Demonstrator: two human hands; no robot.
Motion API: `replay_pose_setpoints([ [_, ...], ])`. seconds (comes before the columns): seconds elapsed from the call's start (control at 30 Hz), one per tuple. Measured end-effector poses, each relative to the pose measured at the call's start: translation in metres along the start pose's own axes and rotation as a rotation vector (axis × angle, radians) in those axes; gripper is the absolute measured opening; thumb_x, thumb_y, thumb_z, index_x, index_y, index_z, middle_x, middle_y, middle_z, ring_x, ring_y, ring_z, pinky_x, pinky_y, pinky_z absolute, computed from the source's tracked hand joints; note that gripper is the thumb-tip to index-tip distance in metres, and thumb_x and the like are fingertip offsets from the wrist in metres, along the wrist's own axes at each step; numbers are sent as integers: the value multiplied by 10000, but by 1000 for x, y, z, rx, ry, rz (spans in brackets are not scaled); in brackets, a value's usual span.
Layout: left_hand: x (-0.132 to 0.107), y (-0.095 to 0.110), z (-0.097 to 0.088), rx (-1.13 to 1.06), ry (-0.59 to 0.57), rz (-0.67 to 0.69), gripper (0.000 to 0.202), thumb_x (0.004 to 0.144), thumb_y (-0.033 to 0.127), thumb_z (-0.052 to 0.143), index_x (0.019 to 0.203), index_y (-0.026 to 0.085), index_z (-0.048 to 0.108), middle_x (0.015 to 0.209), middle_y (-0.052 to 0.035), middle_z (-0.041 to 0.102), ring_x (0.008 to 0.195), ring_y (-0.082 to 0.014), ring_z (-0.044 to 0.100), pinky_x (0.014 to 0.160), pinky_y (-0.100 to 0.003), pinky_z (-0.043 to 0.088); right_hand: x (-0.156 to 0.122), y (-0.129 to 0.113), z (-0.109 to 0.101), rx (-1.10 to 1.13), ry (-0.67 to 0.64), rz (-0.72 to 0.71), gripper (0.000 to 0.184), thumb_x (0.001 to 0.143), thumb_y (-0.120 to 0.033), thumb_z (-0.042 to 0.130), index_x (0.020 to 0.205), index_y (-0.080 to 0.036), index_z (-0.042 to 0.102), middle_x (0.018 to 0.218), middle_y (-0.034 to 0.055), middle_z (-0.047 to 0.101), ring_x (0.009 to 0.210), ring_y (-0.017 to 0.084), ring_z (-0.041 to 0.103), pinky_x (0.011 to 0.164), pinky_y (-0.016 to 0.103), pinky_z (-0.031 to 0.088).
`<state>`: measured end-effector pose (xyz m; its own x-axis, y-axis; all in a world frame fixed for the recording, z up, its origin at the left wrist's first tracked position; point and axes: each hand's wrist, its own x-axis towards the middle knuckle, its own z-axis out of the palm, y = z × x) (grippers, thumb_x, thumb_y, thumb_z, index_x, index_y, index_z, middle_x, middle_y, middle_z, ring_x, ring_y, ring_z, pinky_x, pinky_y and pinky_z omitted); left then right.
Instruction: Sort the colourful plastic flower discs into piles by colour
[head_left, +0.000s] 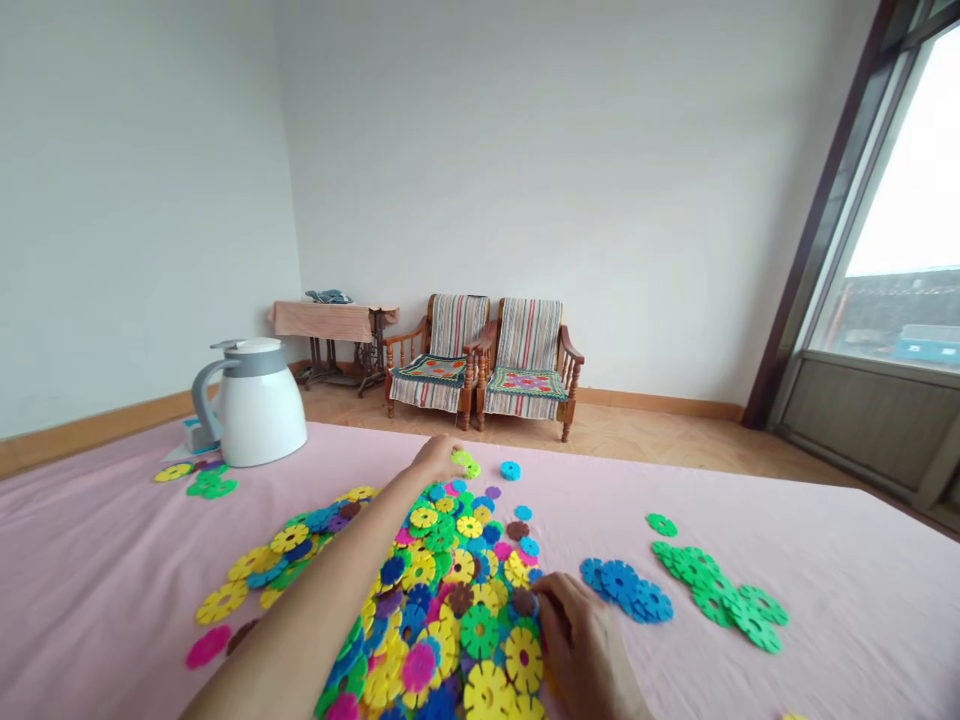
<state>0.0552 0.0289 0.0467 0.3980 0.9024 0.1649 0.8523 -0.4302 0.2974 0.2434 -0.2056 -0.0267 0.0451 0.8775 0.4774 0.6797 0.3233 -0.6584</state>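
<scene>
A big heap of colourful snowflake discs (450, 590) lies on the pink tablecloth (825, 600). My left hand (439, 458) reaches across the heap to its far edge, fingers closed on a light green disc (463, 460). My right hand (589, 645) rests at the heap's near right edge, its fingertips touching a brown disc (523, 601); its fingers are curled. Just right of it sits a small pile of blue discs (626, 590), and further right a pile of green discs (716, 590).
A white kettle jug (255, 400) stands at the table's far left, with a few yellow and green discs (199, 480) beside it. A lone blue disc (511, 470) lies past the heap. Two wooden armchairs (484, 365) and a small side table (334, 330) stand by the far wall.
</scene>
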Motion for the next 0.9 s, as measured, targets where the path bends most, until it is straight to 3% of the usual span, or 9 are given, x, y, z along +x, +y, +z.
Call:
replay_pose_setpoints([
  [0.1, 20, -4, 15, 11, -47, -58, 295, 894, 311, 530, 1141, 150, 537, 1143, -77, 566, 972, -207, 583, 812, -409, 505, 0, 7, 4, 5, 10, -31, 269, 888, -264, 387, 759, -207, 616, 731, 28, 648, 685, 140, 606, 635, 211, 427],
  [0.3, 40, -11, 33, 6, -140, -103, 299, 883, 310, 547, 1138, 155, 543, 1139, -71, 568, 976, -215, 583, 809, -396, 507, -1, 15, 14, 29, 49, -4, 327, 900, -336, 351, 731, -215, 604, 702, 37, 629, 649, 151, 589, 608, 229, 420],
  [0.73, 42, -13, 42, 44, -176, -79, 294, 887, 307, 542, 1142, 160, 540, 1146, -75, 565, 979, -209, 582, 814, -398, 505, -2, 16, 15, 45, 23, 0, 346, 909, -353, 334, 739, -212, 600, 716, 39, 616, 658, 148, 581, 609, 227, 405],
  [0.9, 40, -11, 38, 63, -166, 4, 303, 888, 308, 539, 1153, 159, 534, 1149, -77, 563, 976, -209, 582, 813, -400, 506, -1, 15, 14, 59, 27, 6, 355, 906, -376, 339, 744, -215, 611, 721, 44, 625, 663, 154, 592, 619, 227, 421],
])
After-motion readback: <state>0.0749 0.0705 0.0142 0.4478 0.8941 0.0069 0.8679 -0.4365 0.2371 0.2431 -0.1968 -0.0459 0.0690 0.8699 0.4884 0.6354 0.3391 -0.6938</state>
